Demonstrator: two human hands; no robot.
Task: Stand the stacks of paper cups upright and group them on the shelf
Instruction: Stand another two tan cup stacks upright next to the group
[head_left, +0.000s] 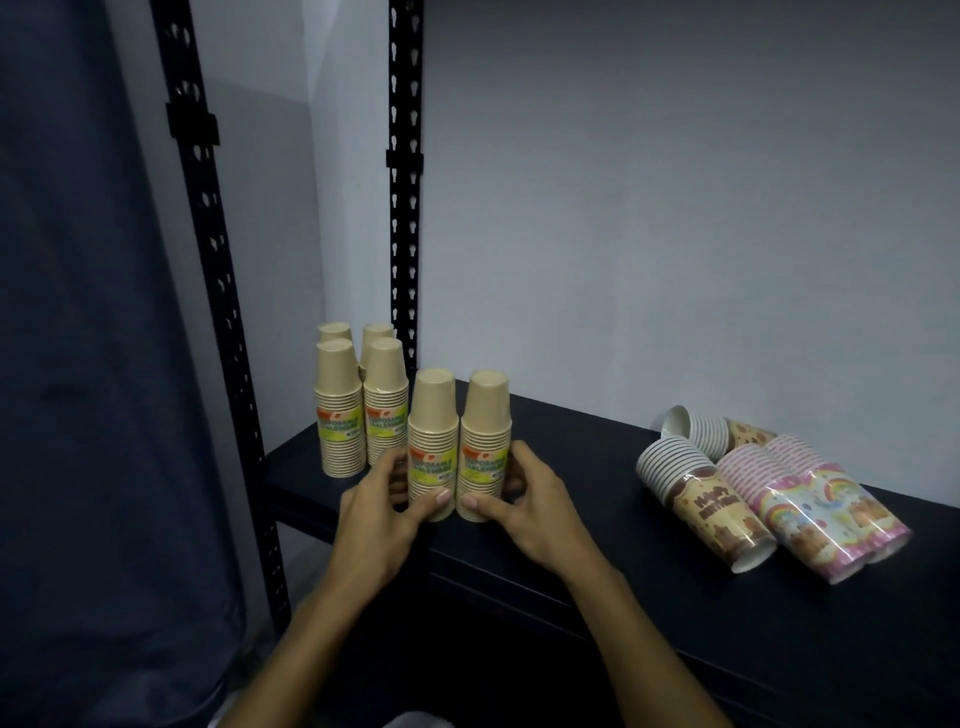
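Several tan paper-cup stacks stand upright, mouths down, at the left end of the dark shelf (597, 519). My left hand (384, 514) grips the base of one front stack (432, 431). My right hand (524, 504) grips the base of the stack beside it (485, 431). Both stacks stand upright and touch each other. Behind them stands a group of tan stacks (361, 405) by the back corner. At the right, printed party-cup stacks lie on their sides: a brown birthday one (701, 499), a pink rainbow one (815, 504) and a white-rimmed one (701, 428).
Black perforated rack posts (405, 208) rise at the shelf's left end, the nearer one (213, 291) in front. A dark curtain (78, 364) hangs at the left. A grey wall (675, 208) closes the back. Bare shelf lies between the tan and printed stacks.
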